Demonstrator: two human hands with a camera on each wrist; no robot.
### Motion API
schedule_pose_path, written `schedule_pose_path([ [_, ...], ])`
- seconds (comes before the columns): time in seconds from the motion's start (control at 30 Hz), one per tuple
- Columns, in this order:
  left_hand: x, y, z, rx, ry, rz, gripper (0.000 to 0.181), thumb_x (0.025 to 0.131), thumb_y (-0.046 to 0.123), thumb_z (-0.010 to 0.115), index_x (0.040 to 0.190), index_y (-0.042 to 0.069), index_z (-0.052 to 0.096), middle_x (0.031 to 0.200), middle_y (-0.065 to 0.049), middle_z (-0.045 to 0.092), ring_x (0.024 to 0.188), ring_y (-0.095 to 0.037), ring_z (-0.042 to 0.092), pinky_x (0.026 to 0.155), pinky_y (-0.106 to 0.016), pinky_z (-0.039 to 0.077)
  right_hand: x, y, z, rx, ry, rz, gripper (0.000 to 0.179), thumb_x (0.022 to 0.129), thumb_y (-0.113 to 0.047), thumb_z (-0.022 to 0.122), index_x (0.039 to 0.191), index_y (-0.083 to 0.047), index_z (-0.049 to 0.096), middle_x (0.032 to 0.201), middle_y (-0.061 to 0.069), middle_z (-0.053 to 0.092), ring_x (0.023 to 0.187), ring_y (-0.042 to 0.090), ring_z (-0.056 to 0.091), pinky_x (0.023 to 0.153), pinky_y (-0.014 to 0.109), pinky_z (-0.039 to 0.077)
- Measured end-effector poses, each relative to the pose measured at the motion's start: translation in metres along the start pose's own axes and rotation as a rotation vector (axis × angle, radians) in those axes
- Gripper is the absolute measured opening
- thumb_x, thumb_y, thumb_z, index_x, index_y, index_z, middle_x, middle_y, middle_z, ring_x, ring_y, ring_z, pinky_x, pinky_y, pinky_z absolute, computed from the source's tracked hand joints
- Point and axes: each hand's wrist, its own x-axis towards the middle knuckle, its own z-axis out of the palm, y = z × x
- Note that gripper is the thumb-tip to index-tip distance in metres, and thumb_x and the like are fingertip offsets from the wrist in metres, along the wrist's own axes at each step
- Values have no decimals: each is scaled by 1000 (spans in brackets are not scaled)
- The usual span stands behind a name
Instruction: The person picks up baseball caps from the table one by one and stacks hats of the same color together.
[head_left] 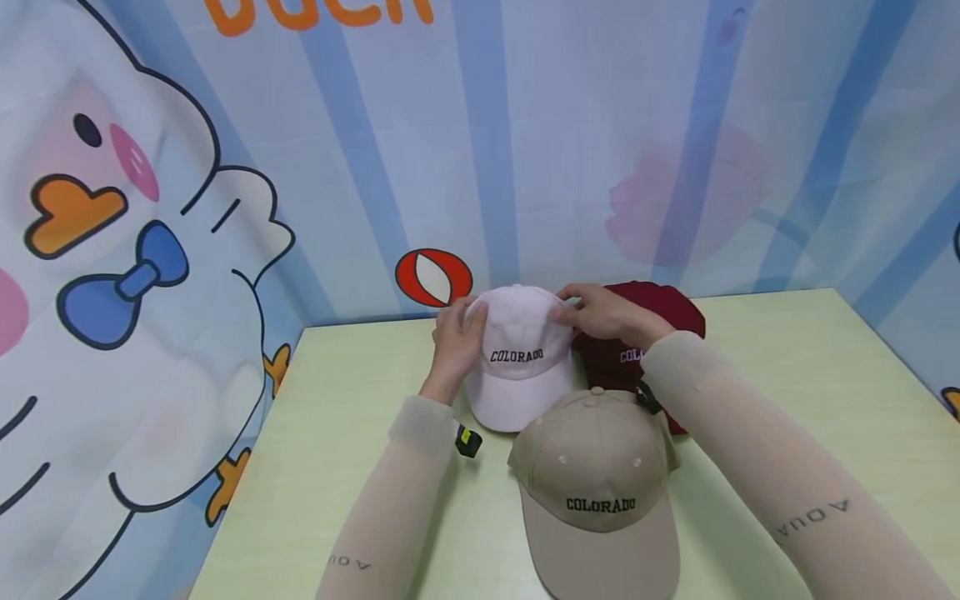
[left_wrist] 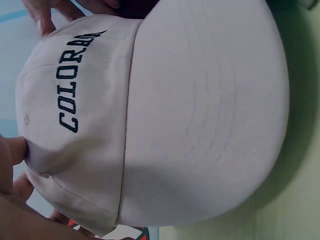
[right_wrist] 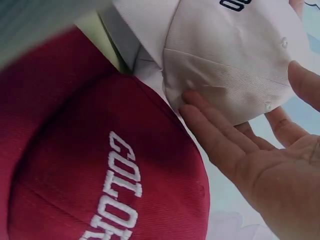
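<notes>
A white baseball cap (head_left: 517, 333) lettered COLORADO stands at the table's back, its brim toward me. My left hand (head_left: 459, 342) holds its left side, thumb on the crown and fingers partly hidden behind. On the cap's other side, my right hand (right_wrist: 272, 170) touches the crown with nearly straight fingers, the thumb spread apart near the top. Beside and partly behind my right forearm is a dark red cap (right_wrist: 150, 165) with white lettering. A khaki cap (head_left: 600, 450) sits in front of both, brim toward me.
All the caps are on a pale yellow-green table (head_left: 360, 367). Behind it hangs a blue striped backdrop (head_left: 540, 150), with a large cartoon duck (head_left: 172, 333) at the left. A small black-and-yellow device (head_left: 468, 441) is at my left wrist.
</notes>
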Motion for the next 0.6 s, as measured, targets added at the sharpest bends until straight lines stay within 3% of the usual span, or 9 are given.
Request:
schedule_pose_path([
  [0.2,4,-16,4,94,21,-46,49,106,53,49,145,23,54,145,-15,39,135,-38,32,109,-60,41,6,6,5,-54,-41,-2,61,108,-26,53,162,-9,32,166,21,32,154,42,29,124,61,28],
  [0.33,6,-25,7,129,3,-85,51,107,53,44,148,23,49,146,-18,38,134,-39,33,110,-60,40,8,9,7,-88,-68,28,66,108,-29,52,165,-10,24,171,20,23,159,41,18,127,60,21],
  [0.6,2,-23,1,119,36,-90,56,108,53,40,153,19,44,151,-20,36,138,-39,36,113,-61,40,-8,14,-4,-64,-73,14,65,108,-31,52,165,-14,26,167,25,30,155,44,29,122,62,29],
])
